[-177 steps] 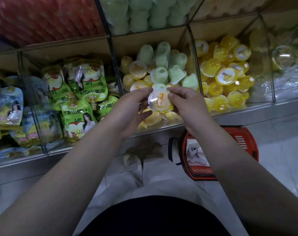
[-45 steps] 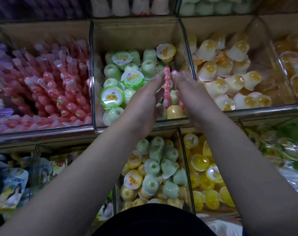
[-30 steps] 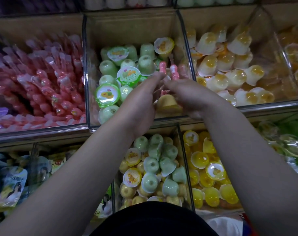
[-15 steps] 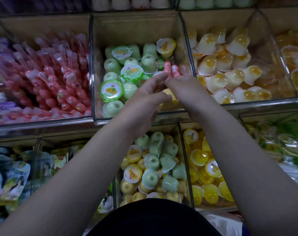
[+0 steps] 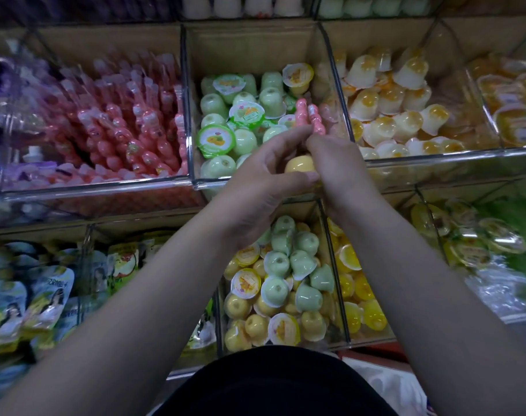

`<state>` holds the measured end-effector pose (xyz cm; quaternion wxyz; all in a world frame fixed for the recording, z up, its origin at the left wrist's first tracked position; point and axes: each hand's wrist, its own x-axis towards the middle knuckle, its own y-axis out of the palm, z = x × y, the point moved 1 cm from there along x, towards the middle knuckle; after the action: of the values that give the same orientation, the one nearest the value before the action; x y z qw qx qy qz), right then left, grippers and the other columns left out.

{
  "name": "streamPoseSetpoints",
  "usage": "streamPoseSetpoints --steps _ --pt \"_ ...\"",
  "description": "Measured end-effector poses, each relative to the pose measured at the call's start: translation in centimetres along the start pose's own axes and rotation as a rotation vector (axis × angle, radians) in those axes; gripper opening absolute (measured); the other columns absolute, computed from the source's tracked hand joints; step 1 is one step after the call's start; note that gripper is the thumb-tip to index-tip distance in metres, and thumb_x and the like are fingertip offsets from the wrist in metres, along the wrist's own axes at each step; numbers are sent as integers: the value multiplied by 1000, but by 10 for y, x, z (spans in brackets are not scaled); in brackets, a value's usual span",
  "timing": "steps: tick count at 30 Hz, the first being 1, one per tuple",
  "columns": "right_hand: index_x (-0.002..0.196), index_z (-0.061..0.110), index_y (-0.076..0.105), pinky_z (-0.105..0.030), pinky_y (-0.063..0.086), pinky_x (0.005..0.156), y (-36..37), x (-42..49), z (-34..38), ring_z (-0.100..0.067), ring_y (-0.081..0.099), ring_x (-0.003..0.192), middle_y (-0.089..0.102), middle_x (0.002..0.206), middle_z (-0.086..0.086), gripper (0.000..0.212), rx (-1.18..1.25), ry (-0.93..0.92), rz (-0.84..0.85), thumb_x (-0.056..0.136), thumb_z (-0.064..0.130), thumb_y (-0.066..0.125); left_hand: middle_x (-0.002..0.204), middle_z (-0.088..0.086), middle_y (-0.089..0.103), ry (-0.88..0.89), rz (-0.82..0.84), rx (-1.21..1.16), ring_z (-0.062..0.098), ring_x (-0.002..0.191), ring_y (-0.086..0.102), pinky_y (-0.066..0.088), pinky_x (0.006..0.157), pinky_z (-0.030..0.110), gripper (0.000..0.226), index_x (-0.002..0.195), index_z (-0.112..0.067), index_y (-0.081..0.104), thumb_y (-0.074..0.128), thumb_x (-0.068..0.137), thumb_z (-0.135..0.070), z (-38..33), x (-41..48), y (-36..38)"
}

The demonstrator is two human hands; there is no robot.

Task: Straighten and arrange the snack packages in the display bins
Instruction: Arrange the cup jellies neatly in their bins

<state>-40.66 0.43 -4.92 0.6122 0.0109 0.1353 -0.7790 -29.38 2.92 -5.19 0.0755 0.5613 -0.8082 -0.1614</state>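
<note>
Two pink beaded jelly sticks (image 5: 311, 117) stand upright over the middle upper bin (image 5: 192, 127), which holds green jelly cups (image 5: 246, 114). My right hand (image 5: 341, 166) grips the sticks' lower ends with curled fingers. My left hand (image 5: 261, 181) reaches in from the left, its fairly straight fingertips touching the base of the sticks and its thumb spread apart below. A yellow cup (image 5: 300, 165) shows between my hands at the bin's front; I cannot tell whether it is held.
The upper left bin holds many matching pink jelly sticks (image 5: 120, 127). White-and-orange pudding cups (image 5: 399, 115) fill the upper right bin. Below are pouches (image 5: 45, 295), mixed green and yellow cups (image 5: 285, 277) and yellow cups (image 5: 357, 295). Clear dividers separate the bins.
My hands moved up from a cup in the lower bin to the upper green-cup bin. They closed together around the pink sticks, which now stand higher out of the bin.
</note>
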Motion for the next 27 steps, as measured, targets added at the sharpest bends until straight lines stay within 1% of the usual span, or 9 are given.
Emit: streamPoseSetpoints --steps 3,4,6,8,11,14,18,23,27 --pt "75 16 69 -41 52 75 5 -14 -4 -11 64 77 64 66 23 19 -19 -11 11 86 20 54 128 8 59 -13 27 -11 10 112 59 50 85 19 73 137 -10 49 65 68 7 3 -15 -8" --pt "81 10 70 -38 50 72 8 -18 -7 -13 64 76 66 68 23 21 -31 -6 16 88 21 53 131 9 58 -21 43 -6 11 114 58 50 85 20 74 138 -10 48 65 68 9 5 -21 -10" --pt "85 1 68 -44 51 71 14 -25 -14 -31 66 82 73 80 -3 33 -5 30 12 78 28 52 135 10 56 -34 69 3 12 115 57 50 87 20 76 140 -10 46 63 69 13 7 -32 -15" --pt "82 0 67 -48 50 69 20 -33 -20 -37 65 79 71 84 -19 38 23 49 17 69 31 51 135 9 56 -46 67 5 12 114 58 50 86 20 77 140 -10 46 61 68 14 9 -41 -19" --pt "82 -1 67 -42 45 67 26 -44 -31 -24 59 72 66 77 -13 36 57 75 67 70 30 52 136 10 56 -62 24 -6 13 117 57 50 84 19 78 139 -9 47 62 66 13 15 -51 -26" --pt "84 14 71 -44 51 77 31 -50 -43 -26 68 87 73 87 -6 29 79 115 126 75 36 54 136 10 57 -75 -8 -32 10 116 58 52 82 19 77 139 -7 46 62 68 19 23 -60 -34" --pt "101 18 70 -47 50 89 35 -61 -57 -27 65 105 72 105 -5 41 59 209 187 75 45 56 129 5 60 -95 -69 -17 2 109 62 51 81 16 64 136 -7 48 55 80 24 35 -70 -43" --pt "107 9 69 -32 47 64 33 -74 -74 -23 63 80 66 87 -6 26 99 335 254 93 21 50 141 4 54 -167 -136 13 0 115 58 51 84 16 59 130 -18 53 61 82 15 52 -77 -57" --pt "90 6 65 -31 54 63 33 -82 -85 -20 63 69 65 77 -10 25 251 437 377 97 13 42 138 8 56 -217 -219 30 6 112 58 50 69 10 57 135 -9 52 58 84 17 63 -80 -61"
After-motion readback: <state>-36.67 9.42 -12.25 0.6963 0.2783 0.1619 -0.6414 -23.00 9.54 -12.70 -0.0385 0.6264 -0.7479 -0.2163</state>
